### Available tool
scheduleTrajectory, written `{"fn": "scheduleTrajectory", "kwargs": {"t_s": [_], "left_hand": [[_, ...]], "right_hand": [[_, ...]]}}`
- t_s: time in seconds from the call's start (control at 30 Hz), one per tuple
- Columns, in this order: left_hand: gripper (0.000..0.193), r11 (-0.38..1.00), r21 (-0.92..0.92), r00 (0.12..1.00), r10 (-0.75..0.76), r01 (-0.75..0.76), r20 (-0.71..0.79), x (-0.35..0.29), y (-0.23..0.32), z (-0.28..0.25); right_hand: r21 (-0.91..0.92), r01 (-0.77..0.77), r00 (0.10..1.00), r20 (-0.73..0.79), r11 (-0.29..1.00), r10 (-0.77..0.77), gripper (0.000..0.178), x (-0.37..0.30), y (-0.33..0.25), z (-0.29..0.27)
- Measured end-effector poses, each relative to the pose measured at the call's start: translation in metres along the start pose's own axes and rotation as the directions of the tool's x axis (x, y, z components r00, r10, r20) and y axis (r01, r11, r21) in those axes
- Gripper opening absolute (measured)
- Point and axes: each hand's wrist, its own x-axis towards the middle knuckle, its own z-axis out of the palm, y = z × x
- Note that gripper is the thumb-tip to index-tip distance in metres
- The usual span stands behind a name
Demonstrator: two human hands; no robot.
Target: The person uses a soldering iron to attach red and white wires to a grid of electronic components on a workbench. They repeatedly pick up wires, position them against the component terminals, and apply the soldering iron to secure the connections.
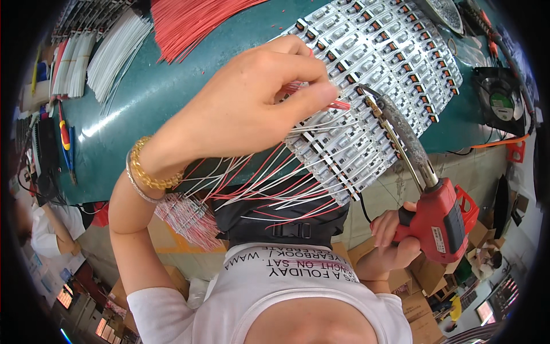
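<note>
My left hand (260,92) is closed on a small bunch of red and white wires (342,105), pinched between thumb and fingers above a panel of small metal parts in rows (401,63). My right hand (392,238) grips a red soldering gun (441,223) by its handle. Its long metal nozzle runs up over the panel, with the tip close to the parts just right of my left fingertips; whether it touches them I cannot tell. Several red and white wires (275,192) trail from the panel's near left rows over the table edge.
Red wires (200,23) and white wires (117,54) lie in heaps on the green table (132,114). A red-yellow screwdriver (64,135) lies at left, a black fan (501,103) stands at right, a metal dish (441,14) behind. Another person (54,232) is at lower left.
</note>
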Motion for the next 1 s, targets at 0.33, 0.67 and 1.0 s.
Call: {"fn": "scheduleTrajectory", "kwargs": {"t_s": [0.33, 0.67, 1.0], "left_hand": [[0.003, 0.869, 0.479, 0.87, 0.134, 0.127, -0.474, -0.026, 0.029, -0.002], [0.011, 0.858, 0.453, 0.802, 0.086, 0.242, -0.591, -0.01, 0.019, 0.075], [0.012, 0.835, 0.501, 0.825, 0.106, 0.229, -0.555, -0.008, 0.016, 0.075]], "right_hand": [[-0.004, 0.001, 0.998, -0.064, 1.0, -0.002, 0.075, -0.006, -0.001, -0.009], [0.043, 0.008, 1.0, 0.017, 0.999, -0.008, 0.08, -0.006, 0.0, -0.015], [0.103, 0.079, 0.915, 0.388, 0.991, -0.114, 0.072, 0.0, 0.016, -0.05]]}}
